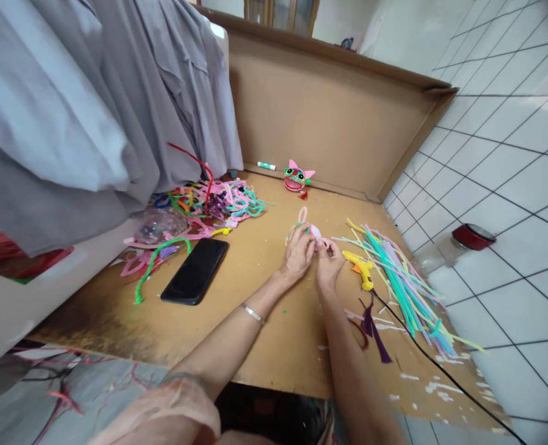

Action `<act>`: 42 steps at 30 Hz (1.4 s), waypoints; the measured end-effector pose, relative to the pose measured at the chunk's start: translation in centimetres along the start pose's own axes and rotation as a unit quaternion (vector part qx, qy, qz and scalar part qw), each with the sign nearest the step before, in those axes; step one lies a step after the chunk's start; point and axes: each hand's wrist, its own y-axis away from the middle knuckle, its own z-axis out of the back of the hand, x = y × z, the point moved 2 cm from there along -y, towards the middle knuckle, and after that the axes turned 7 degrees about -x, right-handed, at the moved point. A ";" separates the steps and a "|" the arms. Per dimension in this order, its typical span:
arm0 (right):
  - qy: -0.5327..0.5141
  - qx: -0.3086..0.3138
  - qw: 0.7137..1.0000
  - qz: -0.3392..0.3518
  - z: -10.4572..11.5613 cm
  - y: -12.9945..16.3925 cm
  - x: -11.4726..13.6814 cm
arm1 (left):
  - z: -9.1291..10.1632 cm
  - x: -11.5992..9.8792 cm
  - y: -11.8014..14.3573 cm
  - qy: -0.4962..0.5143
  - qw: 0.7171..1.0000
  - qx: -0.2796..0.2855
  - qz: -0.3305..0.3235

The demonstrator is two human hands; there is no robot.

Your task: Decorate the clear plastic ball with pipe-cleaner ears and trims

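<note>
Currently: phone (pixel 195 271) parked left, clear of work; left hand (pixel 297 252) and right hand (pixel 329 262) both pinched shut on pink pipe-cleaner piece (pixel 312 230) mid-board, bracing it between fingertips; glue gun (pixel 361 268) lies just right, within reach; loose stems (pixel 404 278) beyond.
</note>
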 end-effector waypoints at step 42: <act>-0.016 0.056 0.998 -0.040 -0.2 0.2 -0.5 | 2.8 1.6 -2.0 -0.052 0.991 0.108 -0.051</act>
